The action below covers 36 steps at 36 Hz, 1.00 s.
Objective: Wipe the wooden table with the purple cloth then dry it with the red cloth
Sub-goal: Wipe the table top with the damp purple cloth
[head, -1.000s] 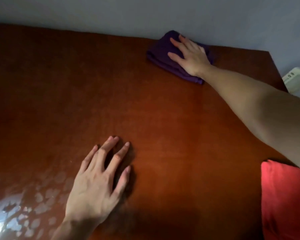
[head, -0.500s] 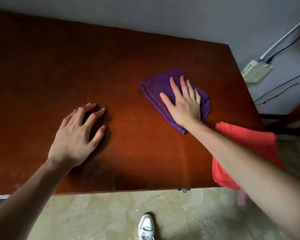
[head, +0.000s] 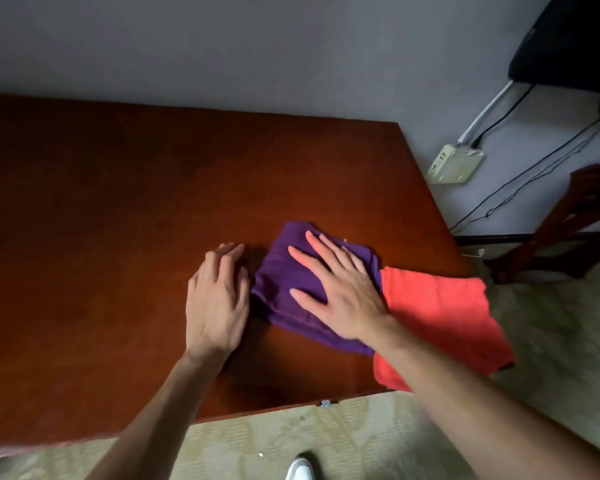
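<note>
Right grip (head: 340, 299) lies flat atop the purple cloth (head: 284, 285)

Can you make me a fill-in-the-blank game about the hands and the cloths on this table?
1. The right hand is pressing flat on the ____ cloth.
2. The left hand lies flat on the bare wooden ____.
3. The red cloth hangs over the table's ____ corner.
4. Beside the floor cables sits a wooden ____.

Missing words: purple; table; near right; chair
</note>
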### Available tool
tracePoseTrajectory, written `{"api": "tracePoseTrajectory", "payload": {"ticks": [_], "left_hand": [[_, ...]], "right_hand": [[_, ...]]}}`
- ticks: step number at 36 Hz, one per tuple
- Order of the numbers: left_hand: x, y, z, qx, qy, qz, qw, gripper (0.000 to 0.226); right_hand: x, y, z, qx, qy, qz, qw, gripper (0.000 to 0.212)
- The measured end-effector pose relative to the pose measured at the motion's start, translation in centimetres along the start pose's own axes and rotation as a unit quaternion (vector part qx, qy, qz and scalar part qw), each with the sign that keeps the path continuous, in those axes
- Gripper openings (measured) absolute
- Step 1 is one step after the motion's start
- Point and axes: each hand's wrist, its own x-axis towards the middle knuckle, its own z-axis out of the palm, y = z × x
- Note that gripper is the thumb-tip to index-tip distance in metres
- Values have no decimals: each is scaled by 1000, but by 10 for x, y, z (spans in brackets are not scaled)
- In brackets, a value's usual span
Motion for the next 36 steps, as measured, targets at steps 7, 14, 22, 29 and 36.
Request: {"api": "tracePoseTrajectory", "payload": {"ticks": [7, 14, 22, 29, 36], "left_hand": [[30, 21, 28, 53, -18, 2, 998, 53], [44, 19, 41, 172, -99, 45, 979, 57], [47, 26, 38, 168, -105, 22, 980, 57], [46, 27, 37, 173, -105, 26, 979, 56], [42, 30, 36, 166, -115, 29, 979, 59]], "right_hand": [[101, 96, -11, -24, -47, -67, 996, 67], [196, 186, -15, -13, -77, -115, 990, 65], [249, 234, -20, 12, 1, 180, 984, 65], [224, 227, -21, 0, -10, 205, 979, 76], [117, 211, -26, -20, 19, 219, 975, 87]]}}
